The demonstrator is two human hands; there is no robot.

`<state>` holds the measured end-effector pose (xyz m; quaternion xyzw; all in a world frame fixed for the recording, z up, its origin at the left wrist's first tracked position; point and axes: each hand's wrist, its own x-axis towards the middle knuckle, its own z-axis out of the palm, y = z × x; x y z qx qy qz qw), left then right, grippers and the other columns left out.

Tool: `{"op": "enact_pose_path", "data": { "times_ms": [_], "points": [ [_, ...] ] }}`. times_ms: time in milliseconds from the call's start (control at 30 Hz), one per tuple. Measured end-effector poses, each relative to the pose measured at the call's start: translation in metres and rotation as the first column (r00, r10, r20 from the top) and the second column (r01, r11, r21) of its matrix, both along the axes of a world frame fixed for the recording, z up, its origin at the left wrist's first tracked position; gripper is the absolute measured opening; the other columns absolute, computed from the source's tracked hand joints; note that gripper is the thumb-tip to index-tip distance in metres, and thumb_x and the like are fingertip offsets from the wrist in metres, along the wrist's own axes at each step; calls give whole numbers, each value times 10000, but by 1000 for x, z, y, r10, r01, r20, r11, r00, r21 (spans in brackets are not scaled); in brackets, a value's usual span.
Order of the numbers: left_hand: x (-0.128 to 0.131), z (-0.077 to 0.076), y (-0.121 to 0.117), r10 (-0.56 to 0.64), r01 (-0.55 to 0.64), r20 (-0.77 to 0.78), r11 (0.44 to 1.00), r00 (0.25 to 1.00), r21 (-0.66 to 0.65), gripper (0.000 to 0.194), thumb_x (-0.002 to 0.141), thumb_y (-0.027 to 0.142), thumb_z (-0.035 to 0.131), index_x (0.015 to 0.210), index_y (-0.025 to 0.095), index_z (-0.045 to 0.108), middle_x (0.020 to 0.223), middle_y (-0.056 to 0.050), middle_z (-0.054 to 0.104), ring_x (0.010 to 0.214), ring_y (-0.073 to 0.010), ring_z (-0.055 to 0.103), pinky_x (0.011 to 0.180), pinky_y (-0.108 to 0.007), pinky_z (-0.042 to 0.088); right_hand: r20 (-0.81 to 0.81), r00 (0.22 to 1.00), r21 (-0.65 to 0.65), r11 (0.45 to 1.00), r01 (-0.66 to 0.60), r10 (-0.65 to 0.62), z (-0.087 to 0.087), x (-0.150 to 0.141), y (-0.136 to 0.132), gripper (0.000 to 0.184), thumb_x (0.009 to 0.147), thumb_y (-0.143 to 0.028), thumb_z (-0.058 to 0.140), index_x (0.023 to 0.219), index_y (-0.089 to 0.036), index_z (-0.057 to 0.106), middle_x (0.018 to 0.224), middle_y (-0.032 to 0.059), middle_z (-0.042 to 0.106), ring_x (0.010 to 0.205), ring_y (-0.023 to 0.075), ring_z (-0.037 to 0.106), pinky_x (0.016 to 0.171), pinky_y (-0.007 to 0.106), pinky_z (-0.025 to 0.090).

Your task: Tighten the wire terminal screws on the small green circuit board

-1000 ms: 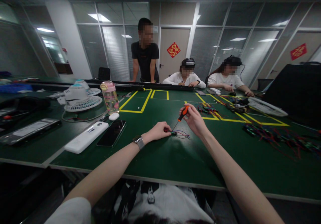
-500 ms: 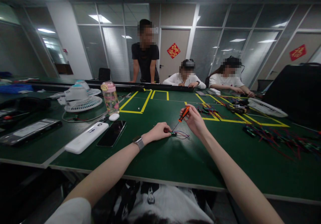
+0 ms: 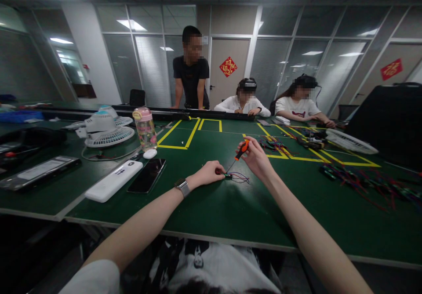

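Note:
My left hand (image 3: pixel 211 173) is closed, its fingertips pinching a small green circuit board (image 3: pixel 228 176) at the table's middle. Thin red and blue wires (image 3: pixel 242 178) trail from the board to the right. In my right hand (image 3: pixel 255 155) is a screwdriver (image 3: pixel 242 150) with an orange and black handle, gripped in closed fingers. Its shaft slants down to the left, and the tip meets the board close to my left fingertips. Exactly what the tip touches is too small to make out.
Left of my hands lie a black phone (image 3: pixel 147 175), a white power bank (image 3: pixel 114 181) and a bottle (image 3: pixel 145 129), with white fans (image 3: pixel 108 136) beyond. Wired boards (image 3: pixel 365 179) are heaped at right. Several people sit or stand across the green table (image 3: pixel 198 215).
The screwdriver's handle looks slightly turned in my right hand. My left hand and the board stay put. Across the table, the standing person's head has shifted slightly.

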<state>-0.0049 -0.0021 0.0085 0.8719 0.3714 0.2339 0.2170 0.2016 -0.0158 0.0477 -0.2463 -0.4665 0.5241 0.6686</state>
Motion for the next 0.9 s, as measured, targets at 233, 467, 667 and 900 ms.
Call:
{"op": "enact_pose_path", "data": {
  "times_ms": [233, 467, 667, 900],
  "points": [
    [1, 0, 0, 0, 1, 5, 1000, 1000, -2, 149, 827, 246, 706, 940, 164, 757, 962, -57, 667, 844, -176, 632, 762, -271, 490, 6, 997, 6, 997, 83, -83, -3, -1, 3, 261, 693, -439, 808, 871, -293, 685, 824, -21, 680, 798, 157, 623, 787, 326, 531],
    [0, 0, 0, 8, -8, -24, 1000, 1000, 23, 143, 832, 252, 705, 943, 179, 759, 962, -52, 667, 848, -173, 624, 762, -262, 475, 41, 999, 15, 999, 33, -33, -3, -1, 1, 324, 746, -490, 754, 1005, -315, 672, 879, -4, 720, 879, 184, 668, 810, 344, 515],
    [1, -1, 0, 2, -2, 0, 1000, 1000, 9, 143, 826, 244, 709, 935, 166, 760, 945, -52, 662, 832, -168, 624, 748, -250, 471, 25, 999, 9, 999, 44, -44, -2, -3, 1, 290, 707, -495, 793, 884, -295, 679, 837, -17, 701, 837, 176, 646, 769, 333, 520],
    [0, 0, 0, -7, 7, -2, 1000, 1000, 12, 149, 833, 243, 709, 942, 154, 757, 959, -61, 658, 836, -168, 624, 762, -264, 475, 10, 1000, -1, 1000, 3, -3, 1, -3, -3, 346, 679, -481, 821, 945, -294, 703, 829, -17, 706, 801, 148, 634, 749, 288, 512]
  ]
}}
